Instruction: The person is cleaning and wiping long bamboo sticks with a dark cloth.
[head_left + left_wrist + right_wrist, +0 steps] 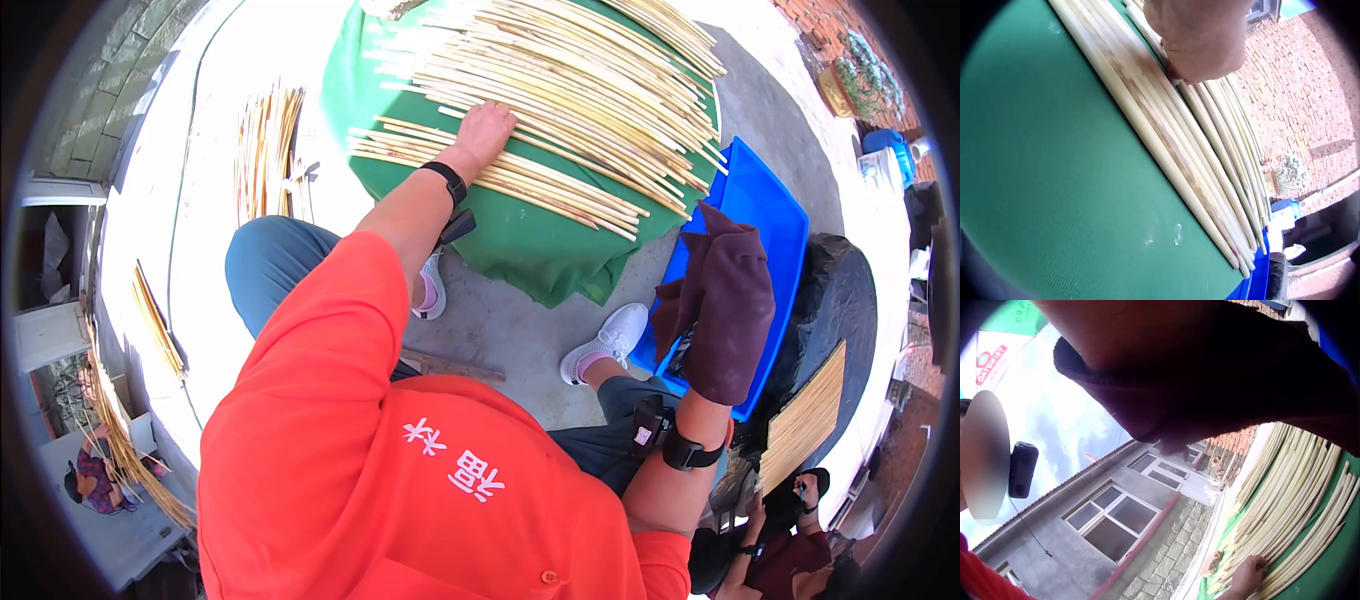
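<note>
Long pale sticks (560,75) lie side by side on a green cloth (530,235), with a smaller row (560,195) nearer the body. At the near edge of the larger group, the left hand (485,132) pinches a stick with curled fingers. The left wrist view has this hand (1200,40) above the gap between the two groups, its fingertips partly hidden. A dark maroon cloth (725,300) covers the right hand, which is held off to the right above a blue tray; its fingers are hidden. The same cloth (1210,381) looks dark in the right wrist view.
The blue tray (775,235) stands right of the green cloth. A tied stick bundle (265,150) lies on the ground at left. Beyond the tray are black plastic (825,290) and another stack of sticks (805,415). Other people sit at the lower corners.
</note>
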Tool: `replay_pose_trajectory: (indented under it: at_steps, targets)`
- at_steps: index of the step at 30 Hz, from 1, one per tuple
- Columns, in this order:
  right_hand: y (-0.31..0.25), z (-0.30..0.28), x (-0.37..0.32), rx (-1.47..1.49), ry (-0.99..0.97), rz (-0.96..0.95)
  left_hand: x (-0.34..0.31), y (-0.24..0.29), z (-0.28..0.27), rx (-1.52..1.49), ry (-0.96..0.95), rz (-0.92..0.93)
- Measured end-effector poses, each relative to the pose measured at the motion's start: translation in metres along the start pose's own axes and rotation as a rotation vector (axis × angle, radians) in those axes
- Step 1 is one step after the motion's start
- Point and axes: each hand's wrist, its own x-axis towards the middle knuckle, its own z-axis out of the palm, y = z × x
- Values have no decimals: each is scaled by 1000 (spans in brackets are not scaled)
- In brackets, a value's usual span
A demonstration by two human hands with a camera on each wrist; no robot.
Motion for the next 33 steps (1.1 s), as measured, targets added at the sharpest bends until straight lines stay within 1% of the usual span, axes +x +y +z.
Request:
replay_pose_trajectory:
  at_steps: [1, 2, 4, 5, 7, 8, 9, 10, 11, 12, 13, 14, 16, 17, 20, 22, 23, 24, 26, 27, 28, 30, 32, 33]
  targets:
    - [-5, 0, 0, -216, -24, -30, 0, -2, 0, 28, 3, -15]
    - [-2, 0, 0, -216, -24, -27, -1, -6, 0, 28, 1, -14]
    - [7, -1, 1, -442, -24, -207, -5, -17, -3, 53, 8, -53]
    - [9, -2, 1, -445, -21, -202, -8, -22, -5, 73, -25, -62]
    - [13, -3, 0, -196, 2, -150, -9, -28, -4, 53, -18, -65]
    - [11, -2, 1, -196, 4, -147, -9, -30, -3, 34, -12, -73]
    - [6, 0, 1, 57, 45, 30, -9, -30, -2, 17, 61, -40]
    - [2, 0, 2, 308, 89, 208, -6, -31, -2, 12, 59, -34]
    - [-3, -4, 2, 303, 97, 212, -2, -31, -1, 48, -23, -50]
    - [-7, -8, 3, 89, 74, 114, 1, -30, -1, 83, -103, -65]
    - [-9, -12, 4, -125, 52, 17, 3, -29, -1, 76, -99, -55]
    - [-6, -15, 5, -131, 64, 19, 3, -29, -3, 68, -127, -53]
    - [6, -18, 7, -406, 324, -227, 4, -30, -1, 60, -149, -35]
    - [9, -17, 9, -410, 338, -222, 2, -29, 1, 87, -137, -17]
    - [16, -14, 18, -6, 462, 40, 0, -32, 6, 137, -101, 16]
    - [19, -12, 24, 276, 535, 200, -2, -32, -1, 80, -139, 25]
    - [21, -10, 28, 421, 571, 275, -3, -33, -5, 55, -100, 66]
    - [24, -9, 31, 568, 604, 348, -3, -30, -17, 59, -90, 79]
    - [33, -8, 37, 866, 662, 485, -3, -21, -45, 34, -177, 116]
    - [47, -13, 33, 806, 613, 376, -4, -23, -50, 27, -144, 184]
    - [55, -8, 33, 813, 626, 362, -5, -19, -60, 32, -130, 196]
    - [71, 5, 35, 887, 599, 343, -13, -12, -84, -68, -193, 194]
    - [84, 19, 38, 960, 565, 327, -17, 0, -109, -86, -180, 180]
    - [90, 26, 40, 996, 546, 320, -20, 9, -123, -168, -204, 99]
